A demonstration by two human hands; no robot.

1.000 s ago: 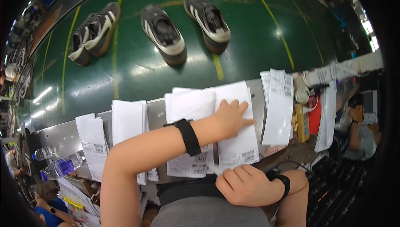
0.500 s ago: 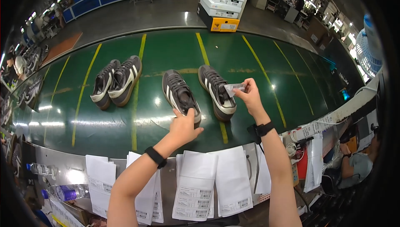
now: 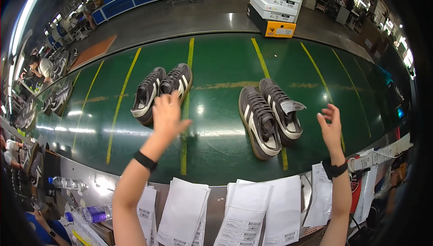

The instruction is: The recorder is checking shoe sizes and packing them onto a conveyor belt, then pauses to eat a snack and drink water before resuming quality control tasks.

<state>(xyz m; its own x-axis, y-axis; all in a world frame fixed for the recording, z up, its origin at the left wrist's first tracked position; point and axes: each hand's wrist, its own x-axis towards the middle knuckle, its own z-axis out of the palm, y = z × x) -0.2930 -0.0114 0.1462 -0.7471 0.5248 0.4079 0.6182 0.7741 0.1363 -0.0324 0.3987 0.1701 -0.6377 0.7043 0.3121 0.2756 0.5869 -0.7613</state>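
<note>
Two pairs of dark grey sneakers with white stripes and brown soles lie on a green conveyor belt (image 3: 216,155). My left hand (image 3: 167,114) is over the left pair, fingers apart, hiding the heel of its right shoe (image 3: 177,80); whether it touches that shoe I cannot tell. Beside it is the pair's left shoe (image 3: 146,93). In the right pair, the left shoe (image 3: 258,122) and the right shoe (image 3: 280,106) lie side by side. A white barcode label (image 3: 292,106) rests over the right shoe's opening. To its right, my right hand (image 3: 331,126) is open, holding nothing.
Along the near edge, stacks of white printed sheets (image 3: 185,207) lie on a metal ledge, with plastic bottles (image 3: 97,213) at left. Stacked shoe boxes (image 3: 275,9) stand beyond the belt. More sneakers (image 3: 58,97) and a person (image 3: 43,67) are far left.
My left hand has left the right pair and moved to the left pair. My right hand has let go of the label. The right pair's shoes are closer together, and the view has shifted left.
</note>
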